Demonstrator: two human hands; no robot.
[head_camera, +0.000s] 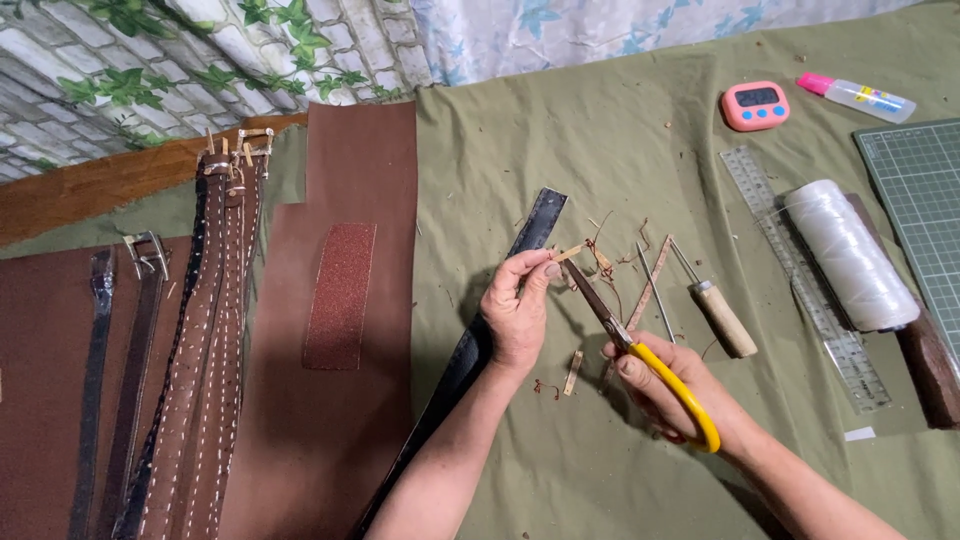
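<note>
The right hand (668, 388) was clenched around the yellow handles of a pair of scissors (640, 350), whose brown blades pointed up and to the left toward the other hand. The left hand (517, 305) pinched a small tan strip (567, 254) between thumb and fingertips, held just above the scissor tips; whether the blades touched it could not be told. Under the left forearm ran a long dark strap (480, 350), stretching diagonally across the green cloth (560, 150) that covered the table. Short offcuts (573, 372) and reddish thread scraps lay on the cloth between and beyond the hands.

Just past the scissors lay an awl (718, 310) with a wooden handle, and beside it a thin metal needle (655, 293). Further right sat a clear ruler (800, 275), touching a spool of white thread (848, 252), with a green cutting mat (918, 200) at the edge.

To the left a brown leather sheet (345, 330) carried a strip of sandpaper (340, 296), and next to it hung several stitched belts (205, 340) with buckles.

At the far side sat a pink timer (755, 105) and a small glue bottle (857, 97), well apart from the hands.
</note>
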